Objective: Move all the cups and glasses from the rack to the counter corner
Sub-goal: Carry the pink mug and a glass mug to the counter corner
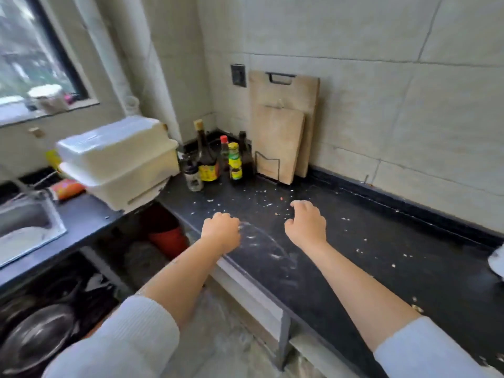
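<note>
Cups and glasses aren't being shown anywhere in the open; the only likely rack is the white lidded box [120, 159] at the counter's inner bend, lid closed, so its contents can't be told. That box is being seen up and to the left of both hands, w/ its long axis running from near-left to far-right, roughly along the counter [381, 255] edge by the sink [30, 225]. The left hand [221, 232] is being held over the counter's front edge, fingers loosely curled under, nothing gripped. The right hand [306, 224] is being held above the dark counter top, fingers also loosely curled, nothing gripped; whether either is touching the surface can't be told. The left hand is judged nearer the box, so the reach up-left is probably being led by it, and the lid likely needs lifting first. The counter corner is being occupied by condiment bottles [215, 162] just right of the box, w/ two wooden cutting boards [283, 132] leaned on the wall beyond; bare counter nearest the corner lies in front of the bottles, strewn w/ white crumbs. As for writing: a yellow-and-red label on the tall dark bottle and a yellow-green label on the smaller bottle [234, 165] are being seen, but all text is too blurred to read, and no brand can be made out. An orange pack [68, 189] beside the sink is likewise unreadable.
</note>
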Demonstrator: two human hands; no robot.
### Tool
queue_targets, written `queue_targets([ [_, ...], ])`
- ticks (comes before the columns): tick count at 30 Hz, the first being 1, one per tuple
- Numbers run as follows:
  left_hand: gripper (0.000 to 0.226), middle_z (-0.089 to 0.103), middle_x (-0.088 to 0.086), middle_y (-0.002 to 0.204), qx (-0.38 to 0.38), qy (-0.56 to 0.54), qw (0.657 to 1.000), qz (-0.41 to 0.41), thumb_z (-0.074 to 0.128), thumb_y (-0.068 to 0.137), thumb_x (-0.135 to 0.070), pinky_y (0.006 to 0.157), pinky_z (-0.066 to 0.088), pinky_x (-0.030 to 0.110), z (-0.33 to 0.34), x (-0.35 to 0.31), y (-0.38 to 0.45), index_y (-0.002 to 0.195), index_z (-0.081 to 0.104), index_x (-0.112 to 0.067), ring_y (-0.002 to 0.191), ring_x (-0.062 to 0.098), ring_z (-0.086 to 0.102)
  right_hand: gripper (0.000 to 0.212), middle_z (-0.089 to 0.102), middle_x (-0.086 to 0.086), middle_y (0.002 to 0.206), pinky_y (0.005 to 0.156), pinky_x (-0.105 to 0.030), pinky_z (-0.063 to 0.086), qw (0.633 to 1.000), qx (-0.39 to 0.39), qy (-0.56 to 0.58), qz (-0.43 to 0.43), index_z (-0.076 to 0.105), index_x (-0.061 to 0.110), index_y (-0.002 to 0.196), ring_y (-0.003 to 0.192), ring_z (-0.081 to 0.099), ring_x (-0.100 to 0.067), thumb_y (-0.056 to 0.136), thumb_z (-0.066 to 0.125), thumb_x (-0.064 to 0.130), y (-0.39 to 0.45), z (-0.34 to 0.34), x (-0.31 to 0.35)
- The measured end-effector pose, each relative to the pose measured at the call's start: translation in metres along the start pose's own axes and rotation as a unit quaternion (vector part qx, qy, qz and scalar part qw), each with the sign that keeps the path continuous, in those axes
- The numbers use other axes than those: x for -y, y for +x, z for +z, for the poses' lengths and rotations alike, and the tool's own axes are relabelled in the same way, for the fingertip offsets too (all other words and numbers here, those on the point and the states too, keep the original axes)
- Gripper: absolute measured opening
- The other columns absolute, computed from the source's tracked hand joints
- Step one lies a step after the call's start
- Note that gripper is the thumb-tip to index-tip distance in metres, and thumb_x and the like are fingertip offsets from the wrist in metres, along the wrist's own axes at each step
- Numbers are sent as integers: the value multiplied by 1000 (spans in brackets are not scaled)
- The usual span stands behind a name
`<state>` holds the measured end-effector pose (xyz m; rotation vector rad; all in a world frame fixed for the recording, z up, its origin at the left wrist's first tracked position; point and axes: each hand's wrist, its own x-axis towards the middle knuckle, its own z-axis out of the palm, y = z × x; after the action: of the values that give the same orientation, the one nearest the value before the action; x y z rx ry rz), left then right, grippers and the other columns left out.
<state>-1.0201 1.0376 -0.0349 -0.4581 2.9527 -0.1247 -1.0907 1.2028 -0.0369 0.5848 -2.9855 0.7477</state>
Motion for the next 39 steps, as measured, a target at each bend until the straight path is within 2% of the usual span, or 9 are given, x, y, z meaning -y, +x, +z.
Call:
queue_targets([
  [4, 33, 53, 13, 121, -21, -23, 994, -108, 41, 90, -24, 92, 40, 42, 4, 138, -73, 116, 55, -9, 117, 32, 45, 41, 47, -12, 135, 94, -42, 39, 994, 41, -5, -105, 47, 9, 126, 121, 44, -32, 85, 46, 15, -28, 46, 130],
  [9, 33, 54, 16, 123, -26, -21, 969, -243, 42, 89, -22, 88, 42, 41, 17, 279, -163, 116, 55, -7, 118, 34, 45, 41, 50, -13, 131, 97, -42, 37, 963, 97, -35, -249, 49, 9, 123, 121, 43, -33, 83, 45, 16, -67, 105, 286],
  [14, 36, 54, 16, 128, -46, -46, 924, -377, 45, 87, -21, 92, 43, 42, 37, 396, -230, 119, 51, -7, 119, 34, 48, 39, 51, -13, 129, 95, -42, 39, 922, 137, -23, -362, 52, 8, 121, 119, 45, -33, 83, 46, 14, -90, 163, 424],
  [21, 37, 50, 15, 131, -14, -41, 851, -523, 44, 89, -22, 99, 38, 44, 36, 544, -286, 123, 47, -8, 124, 33, 43, 38, 50, -11, 132, 95, -38, 38, 843, 181, 12, -506, 51, 8, 123, 120, 44, -31, 86, 46, 18, -101, 236, 611],
  [25, 34, 50, 15, 128, -2, -49, 814, -578, 42, 90, -22, 96, 38, 44, 32, 613, -318, 120, 48, -9, 120, 33, 44, 35, 52, -12, 127, 94, -38, 39, 801, 203, 36, -562, 53, 7, 118, 118, 45, -31, 85, 47, 18, -120, 270, 701],
  [32, 36, 50, 12, 129, 16, -67, 722, -689, 44, 89, -26, 92, 41, 40, 54, 722, -393, 122, 49, -12, 120, 30, 45, 34, 53, -11, 124, 94, -37, 38, 736, 240, 40, -632, 52, 8, 117, 118, 44, -30, 85, 45, 18, -186, 338, 835],
  [35, 36, 50, 12, 129, 23, -64, 703, -708, 43, 89, -24, 91, 42, 38, 64, 767, -434, 123, 48, -12, 121, 29, 45, 33, 53, -11, 124, 92, -37, 38, 721, 240, 39, -649, 53, 7, 116, 116, 45, -31, 86, 45, 18, -224, 363, 886],
  [39, 36, 53, 11, 128, 14, -48, 701, -712, 44, 89, -23, 86, 45, 35, 73, 839, -500, 123, 51, -13, 118, 28, 50, 35, 54, -12, 124, 93, -38, 39, 703, 210, 46, -678, 53, 7, 118, 116, 46, -31, 86, 44, 17, -285, 390, 967],
])
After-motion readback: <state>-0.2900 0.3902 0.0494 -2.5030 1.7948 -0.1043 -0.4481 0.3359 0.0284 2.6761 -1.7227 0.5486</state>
